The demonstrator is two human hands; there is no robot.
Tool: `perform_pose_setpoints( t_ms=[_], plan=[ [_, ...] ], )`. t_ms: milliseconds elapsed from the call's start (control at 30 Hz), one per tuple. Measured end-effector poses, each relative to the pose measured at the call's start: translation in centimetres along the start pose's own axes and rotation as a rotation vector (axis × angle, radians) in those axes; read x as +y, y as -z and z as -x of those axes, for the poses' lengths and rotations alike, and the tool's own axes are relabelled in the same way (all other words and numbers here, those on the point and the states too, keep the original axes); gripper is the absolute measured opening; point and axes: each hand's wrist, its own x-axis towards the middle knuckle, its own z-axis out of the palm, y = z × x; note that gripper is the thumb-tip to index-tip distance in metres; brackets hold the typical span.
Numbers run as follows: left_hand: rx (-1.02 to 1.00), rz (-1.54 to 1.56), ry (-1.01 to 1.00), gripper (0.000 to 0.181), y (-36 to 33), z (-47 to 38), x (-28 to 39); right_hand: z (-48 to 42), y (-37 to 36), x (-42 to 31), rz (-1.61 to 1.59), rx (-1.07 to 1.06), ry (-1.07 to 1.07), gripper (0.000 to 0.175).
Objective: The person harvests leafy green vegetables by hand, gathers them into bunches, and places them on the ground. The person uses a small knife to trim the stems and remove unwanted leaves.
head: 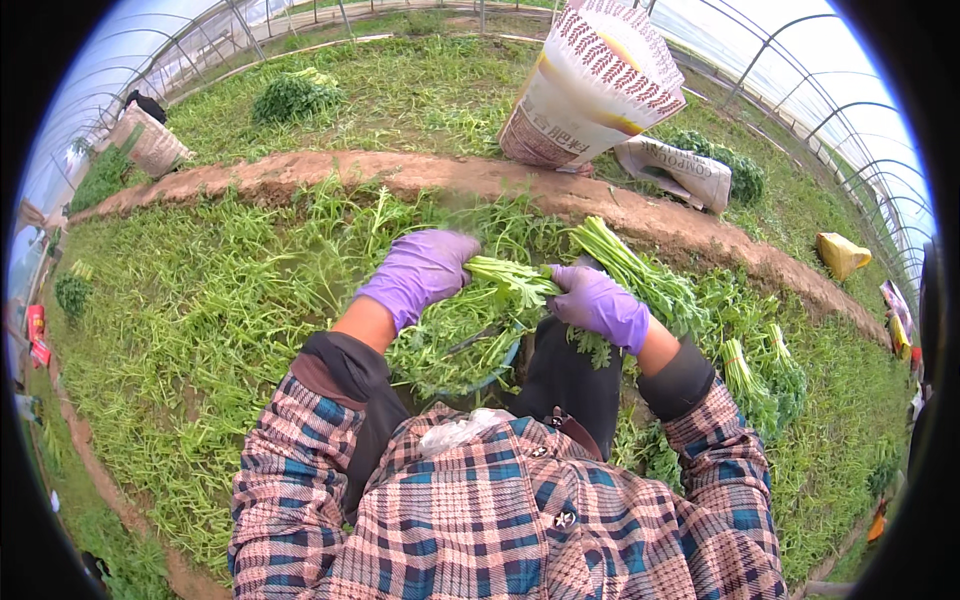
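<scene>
My left hand (427, 271), in a purple glove, is closed on the stem ends of a small bunch of leafy greens (510, 276). At the leafy end of the same bunch, my right hand (596, 304), also gloved in purple, has its fingers closed on the greens. A bigger bunch of cut greens (630, 266) lies just beyond my right hand, stems pointing away from me. Beneath the hands is a round container with a blue rim (495, 375), heaped with loose leaves and stems. Two tied bunches (742, 367) lie farther right on the plants.
A bare soil ridge (420, 171) crosses the field ahead. On it stands a tall open fertilizer sack (577, 97), with a folded sack (675, 171) beside it. Another sack (148, 141) is at the far left. A yellow bag (841, 255) lies right. Greenhouse hoops arch overhead.
</scene>
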Motion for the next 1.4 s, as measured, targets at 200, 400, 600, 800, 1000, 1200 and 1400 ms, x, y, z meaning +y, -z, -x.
perform_pose_setpoints(
  t_ms=[200,400,600,800,1000,1200,1400],
  plan=[
    [0.296,0.077,0.516,0.035,-0.2,3.1,-9.0,-0.7,2.6,-1.5,-0.834,-0.038,-0.073,0.023],
    [0.422,0.839,0.700,0.040,-4.2,5.4,-10.1,-2.0,0.2,-2.2,-1.323,-0.012,0.195,0.043],
    [0.279,1.417,0.412,0.037,-5.4,2.7,-3.5,-3.6,-5.4,-2.4,-1.382,-0.003,0.155,0.034],
    [0.084,1.238,0.424,0.024,-5.9,1.2,-3.3,-2.9,-7.7,-1.5,-1.439,-0.192,0.003,0.029],
    [0.732,1.303,0.648,0.020,-5.0,3.3,-6.5,-2.8,-9.3,-0.4,-1.485,-0.113,0.021,0.038],
    [1.155,1.501,0.455,0.020,-2.0,2.2,-1.9,-3.8,-10.5,-0.5,-1.486,-0.013,0.002,0.043],
    [0.680,1.394,0.500,0.022,-1.6,2.0,-1.4,-4.6,-11.7,0.0,-1.432,0.080,0.019,0.039]
  ],
)
